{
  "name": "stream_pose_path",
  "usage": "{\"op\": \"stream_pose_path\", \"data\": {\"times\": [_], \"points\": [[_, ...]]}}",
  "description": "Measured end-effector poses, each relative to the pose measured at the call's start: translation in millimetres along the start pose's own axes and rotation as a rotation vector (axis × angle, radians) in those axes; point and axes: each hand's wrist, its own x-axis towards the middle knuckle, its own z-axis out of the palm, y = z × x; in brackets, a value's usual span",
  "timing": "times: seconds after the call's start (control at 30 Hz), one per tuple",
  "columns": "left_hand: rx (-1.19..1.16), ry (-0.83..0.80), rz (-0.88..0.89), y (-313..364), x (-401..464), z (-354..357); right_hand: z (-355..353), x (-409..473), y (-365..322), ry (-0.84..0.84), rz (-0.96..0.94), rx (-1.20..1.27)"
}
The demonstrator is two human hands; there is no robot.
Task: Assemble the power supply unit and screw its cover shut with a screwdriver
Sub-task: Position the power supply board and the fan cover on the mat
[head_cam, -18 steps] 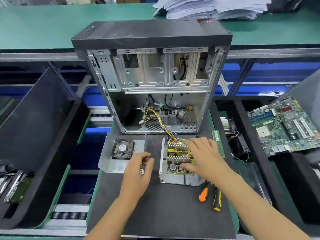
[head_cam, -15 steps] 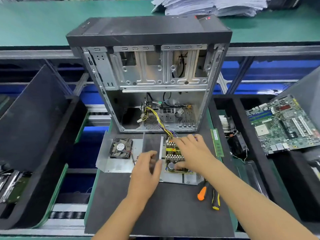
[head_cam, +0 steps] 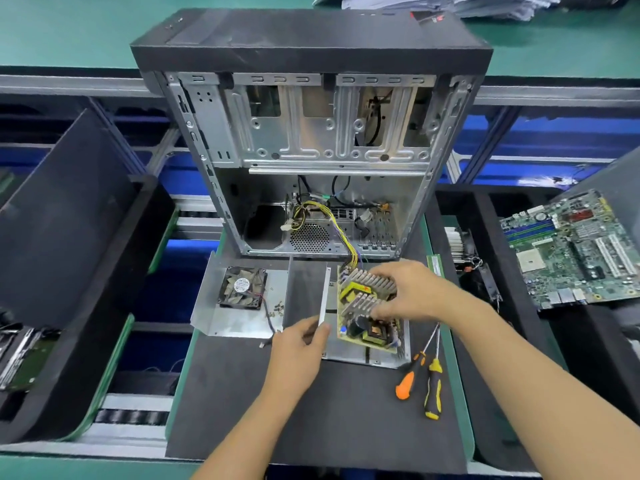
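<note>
The power supply's circuit board, yellow with grey heat sinks, sits tilted in its open metal base on the black mat. My right hand grips the board by its heat sinks. My left hand holds the base's upright left wall. Left of it lies the metal cover with a black fan and several loose screws. An orange-handled screwdriver and a yellow-and-black screwdriver lie at the base's right. Yellow wires run from the board into the case.
An open computer case stands upright behind the mat. A motherboard leans in the black tray on the right, with a heat sink and a RAM stick nearer. Black foam trays flank the left.
My right hand has lifted and tilted the circuit board in its base. My left hand moved from beside the cover to the base's left wall and took hold of it.
</note>
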Motion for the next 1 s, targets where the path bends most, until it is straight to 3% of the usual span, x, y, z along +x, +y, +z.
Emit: {"op": "stream_pose_path", "data": {"times": [0.27, 0.37, 0.67, 0.8, 1.0], "points": [[-0.116, -0.066, -0.093, -3.7, 5.6, -2.7, -16.9, -2.9, 19.6, 0.02, 0.123, 0.55], [-0.162, -0.093, -0.122, -4.7, 5.4, -3.6, -17.7, 3.1, 20.8, 0.042, 0.136, 0.594], [-0.213, -0.142, -0.109, -9.4, 5.4, -5.6, 7.8, 14.1, 11.2, -0.048, 0.047, 0.051], [-0.223, -0.153, -0.103, -8.0, 5.3, -6.3, 21.5, 17.8, 2.5, -0.029, -0.083, -0.206], [-0.269, -0.147, -0.113, -5.4, 2.9, -5.0, 48.0, 13.3, -19.9, 0.052, -0.193, -0.389]]}}
